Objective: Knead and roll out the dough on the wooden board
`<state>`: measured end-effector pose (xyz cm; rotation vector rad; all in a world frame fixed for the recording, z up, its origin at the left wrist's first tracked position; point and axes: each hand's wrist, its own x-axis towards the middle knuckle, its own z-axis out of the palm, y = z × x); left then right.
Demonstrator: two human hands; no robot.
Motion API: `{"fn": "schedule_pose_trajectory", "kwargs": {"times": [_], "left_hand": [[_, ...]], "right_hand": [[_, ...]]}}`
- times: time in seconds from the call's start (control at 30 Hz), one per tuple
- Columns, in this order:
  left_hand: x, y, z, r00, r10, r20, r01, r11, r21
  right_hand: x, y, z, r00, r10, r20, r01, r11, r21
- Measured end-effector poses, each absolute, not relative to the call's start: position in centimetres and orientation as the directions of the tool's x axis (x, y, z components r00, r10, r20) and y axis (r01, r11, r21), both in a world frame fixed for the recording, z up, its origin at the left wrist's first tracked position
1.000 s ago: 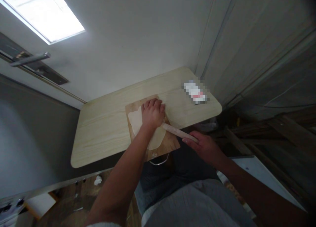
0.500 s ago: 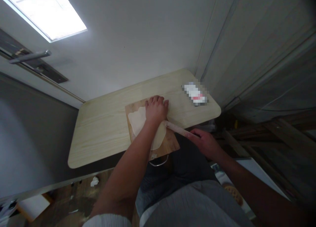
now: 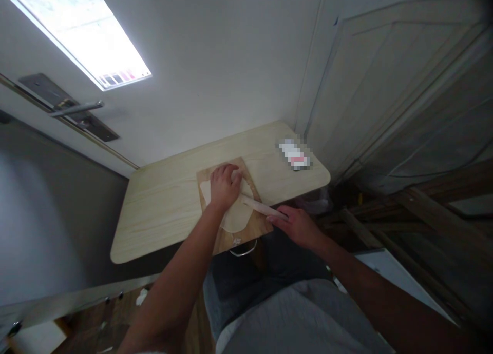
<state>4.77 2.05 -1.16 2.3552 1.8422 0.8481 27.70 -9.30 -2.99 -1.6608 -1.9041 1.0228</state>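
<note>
A thin, pale sheet of dough (image 3: 236, 218) lies on a wooden board (image 3: 260, 228) at the table's front edge. My left hand (image 3: 224, 187) is over the far part of the dough, its fingers curled down and closed on it; the fingertips are partly hidden. In my right hand (image 3: 298, 227) is the near end of a slim wooden rolling pin (image 3: 262, 207). The pin slants to the left across the board, its far end resting on the dough close to my left hand.
The board rests on a light wood table (image 3: 162, 205) against a white door with a metal handle (image 3: 79, 109). A blurred-out phone-like object (image 3: 295, 155) lies at the table's right. A metal loop (image 3: 244, 250) shows below the board. Wooden beams (image 3: 362, 228) stand at right.
My left hand has shifted left over the dough and its fingers have curled in. The rolling pin and my right hand have moved left, further over the board. The camera view has shifted slightly.
</note>
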Motion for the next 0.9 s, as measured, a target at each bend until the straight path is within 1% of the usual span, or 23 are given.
{"fn": "schedule_pose_trajectory", "kwargs": {"times": [0.13,0.23,0.4,0.63,0.9], "left_hand": [[4.7,1.8,-1.3,0.199,0.933,0.301,0.927,-0.279,0.252],[5.6,2.2,-1.0,0.202,0.942,0.267,0.94,-0.263,0.217],[6.7,3.2,-0.6,0.19,0.95,0.247,0.946,-0.245,0.211],[7.4,4.4,-0.8,0.162,0.965,0.207,0.959,-0.204,0.198],[8.0,5.9,-1.2,0.172,0.966,0.193,0.957,-0.21,0.198]], "right_hand": [[27.7,-9.0,-2.8,-0.186,0.97,-0.159,0.71,0.021,-0.704],[28.0,-9.1,-2.5,-0.143,0.983,-0.119,0.721,0.021,-0.693],[28.3,-9.6,-2.7,-0.097,0.993,-0.06,0.678,0.022,-0.735],[28.8,-8.8,-3.6,-0.053,0.994,-0.096,0.628,-0.042,-0.777],[29.2,-7.5,-4.2,0.014,0.995,-0.099,0.581,-0.089,-0.809]]}}
